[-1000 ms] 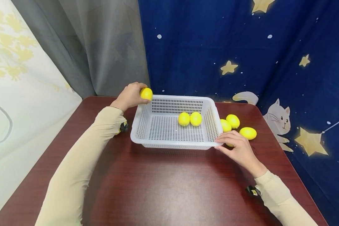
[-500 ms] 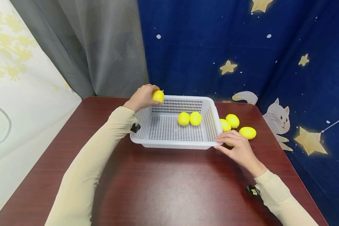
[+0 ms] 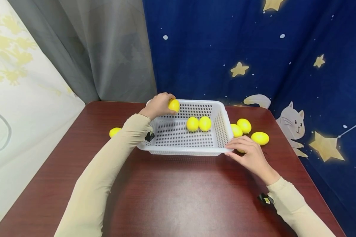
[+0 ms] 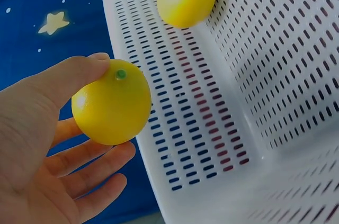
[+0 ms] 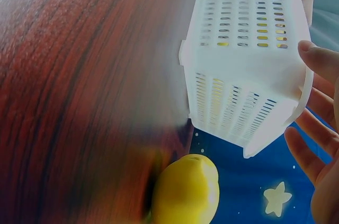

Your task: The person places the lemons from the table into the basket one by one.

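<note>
A yellow lemon (image 3: pixel 174 105) is held between the thumb and fingers of my left hand (image 3: pixel 158 106), over the back left part of a white perforated plastic basket (image 3: pixel 184 150). In the left wrist view the thumb lies on top of this lemon (image 4: pixel 114 108), near its green stem end, with fingers beneath. Two lemons, a left one (image 3: pixel 192 124) and a right one (image 3: pixel 205 123), sit side by side on the basket floor. My right hand (image 3: pixel 250 157) pinches the basket's front right corner at the rim, thumb on one side and fingers on the other.
Several lemons lie on the dark red table (image 3: pixel 178 191) right of the basket, among them an outer lemon (image 3: pixel 260 138) and a rear lemon (image 3: pixel 244 126); one is partly behind my right hand. Another lemon (image 3: pixel 114 132) shows beside my left sleeve. Curtains (image 3: pixel 201 49) hang behind.
My left hand has carried its lemon rightward and slightly lower, from the basket's left rim to over its inside. A lemon left of the basket has come into fuller view. The right hand stays put.
</note>
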The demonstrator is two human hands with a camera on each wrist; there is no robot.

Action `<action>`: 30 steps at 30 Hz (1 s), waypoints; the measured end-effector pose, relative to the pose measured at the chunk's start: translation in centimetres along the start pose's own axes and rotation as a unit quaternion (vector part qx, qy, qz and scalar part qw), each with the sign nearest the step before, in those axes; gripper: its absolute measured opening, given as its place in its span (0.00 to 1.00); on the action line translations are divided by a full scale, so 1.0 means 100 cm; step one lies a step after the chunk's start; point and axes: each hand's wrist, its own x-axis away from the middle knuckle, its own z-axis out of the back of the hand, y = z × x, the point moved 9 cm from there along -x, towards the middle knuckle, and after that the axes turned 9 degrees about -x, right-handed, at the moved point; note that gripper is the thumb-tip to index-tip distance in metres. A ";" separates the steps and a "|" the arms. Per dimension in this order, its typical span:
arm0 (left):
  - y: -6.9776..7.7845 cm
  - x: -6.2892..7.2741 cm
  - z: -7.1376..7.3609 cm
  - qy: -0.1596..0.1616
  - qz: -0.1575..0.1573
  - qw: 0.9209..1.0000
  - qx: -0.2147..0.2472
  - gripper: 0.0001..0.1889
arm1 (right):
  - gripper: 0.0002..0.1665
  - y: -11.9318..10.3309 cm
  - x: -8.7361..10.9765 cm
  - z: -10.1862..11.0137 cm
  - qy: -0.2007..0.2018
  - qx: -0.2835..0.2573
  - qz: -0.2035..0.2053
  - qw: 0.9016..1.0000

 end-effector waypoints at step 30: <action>0.015 -0.013 -0.047 -0.041 0.004 0.999 0.019 0.35 | 0.20 0.002 0.001 0.000 0.002 -0.003 -0.009 1.000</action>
